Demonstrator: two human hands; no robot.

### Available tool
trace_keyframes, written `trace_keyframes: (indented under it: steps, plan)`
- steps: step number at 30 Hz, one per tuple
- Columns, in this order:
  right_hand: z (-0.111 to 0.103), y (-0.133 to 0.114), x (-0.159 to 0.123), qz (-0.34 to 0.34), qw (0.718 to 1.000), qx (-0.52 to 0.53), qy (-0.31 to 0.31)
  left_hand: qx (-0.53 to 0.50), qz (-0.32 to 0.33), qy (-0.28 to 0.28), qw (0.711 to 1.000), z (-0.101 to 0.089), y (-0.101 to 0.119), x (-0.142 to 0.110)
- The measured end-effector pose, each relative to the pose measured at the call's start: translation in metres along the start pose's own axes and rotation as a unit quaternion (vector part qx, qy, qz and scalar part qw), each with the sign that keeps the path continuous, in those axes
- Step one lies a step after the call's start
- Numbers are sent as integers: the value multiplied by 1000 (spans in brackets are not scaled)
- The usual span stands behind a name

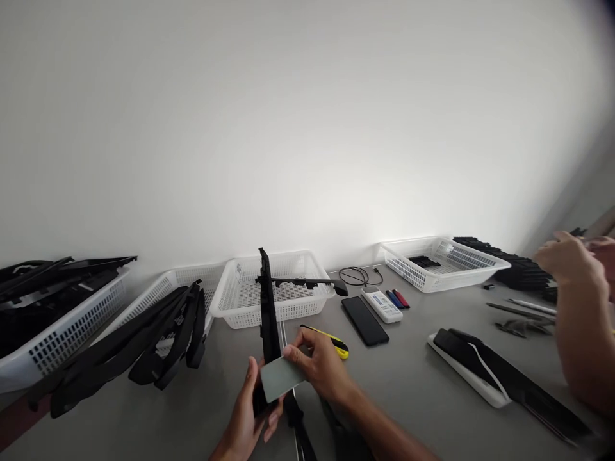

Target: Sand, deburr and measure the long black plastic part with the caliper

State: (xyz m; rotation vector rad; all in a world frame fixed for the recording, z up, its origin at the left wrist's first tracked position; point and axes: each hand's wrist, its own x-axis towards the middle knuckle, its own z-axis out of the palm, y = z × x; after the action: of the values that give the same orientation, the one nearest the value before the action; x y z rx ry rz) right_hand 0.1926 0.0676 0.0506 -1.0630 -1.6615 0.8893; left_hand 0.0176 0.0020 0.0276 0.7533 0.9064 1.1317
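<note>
My left hand (247, 410) is wrapped round the lower end of a long black plastic trim strip (269, 314), which stands up away from me. Pinched in my right hand (324, 365) is a flat grey-green rectangular pad (281, 378). The pad lies against the strip, just above my left fingers, and hides part of it. A yellow utility knife (336, 342) rests on the table behind my right hand. Further black strips (298, 422) lie under and beside my hands, partly hidden.
Black trim parts fill a white basket (96, 307) at left and overhang another basket (168, 282). A third basket (240, 314) holds a black strip. Midtable are a phone (365, 320), a white device (382, 304) and a cable (353, 275). At right, a co-worker's hands (571, 259) hover near black parts (519, 269).
</note>
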Motion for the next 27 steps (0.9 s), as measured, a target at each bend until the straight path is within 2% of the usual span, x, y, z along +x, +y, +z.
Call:
trace_keyframes:
  steps: [1,4,5,7,9,12,16,19,21,25,27]
  plan:
    - [0,0,0,5,1000,-7,3,1,2,-2,1000,0,-1,0]
    - [0,-1,0,26,995,-44,85,10,-5,-26,1000,-1,-7,0]
    - [1,-1,-1,21,994,-44,94,15,-17,-44,999,-2,-9,0]
    - [3,-1,-2,3,997,-34,64,19,-30,-71,997,-4,-13,1]
    - [6,-2,-3,9,998,-38,40,19,-17,-77,997,-6,-16,2]
    - [8,-3,-2,28,995,-58,73,21,0,-61,998,-8,-17,4]
    - [5,-6,6,-4,999,-35,35,21,-19,-75,997,-10,-14,3]
    - [-1,-4,13,9,996,-45,83,-2,0,-50,999,-7,-12,1]
    - [-2,-3,16,0,993,-38,113,-1,-10,-54,999,-4,-11,0]
    - [7,-4,15,-11,997,-22,76,9,-13,-67,998,0,-12,-1]
    - [13,-7,14,-5,995,-30,95,9,-24,-67,997,0,-11,0]
